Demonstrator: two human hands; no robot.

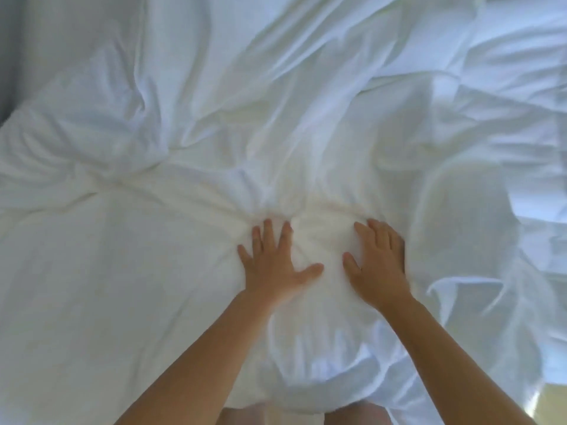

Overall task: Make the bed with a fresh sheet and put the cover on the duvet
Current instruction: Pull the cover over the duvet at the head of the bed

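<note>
Here, a person is leaning over a white duvet [122, 256] and is pressing both hands down on it. The duvet is lying spread out under the hands and is filling almost the whole view, with lots of bumps and creases. The left hand [273, 265] is lying flat, palm down, on a puffy lump in the lower middle. Its fingers [268, 233] are spreading wide apart, and its thumb is sticking out toward the other hand. The right hand [379, 265] is lying flat just beside it on the same lump, with a small strip of white showing between the two thumbs. The right fingers [379, 233] are sitting closer together and are pointing up and a little to the left. Neither hand is holding or pinching anything; both are just pushing down with straight fingers, and the cloth is bunching into small folds in front of them. The left arm [196, 348] is bare and is coming up from the bottom left, and the right arm [454, 348] is bare too and is coming up from the bottom right, both leaning in toward the middle. On the right side, thinner, shinier white cloth [460, 240] is lying in loose waves, and I cannot tell if it is the sheet or the cover. A grey strip [7, 56] is showing at the top left edge.
</note>
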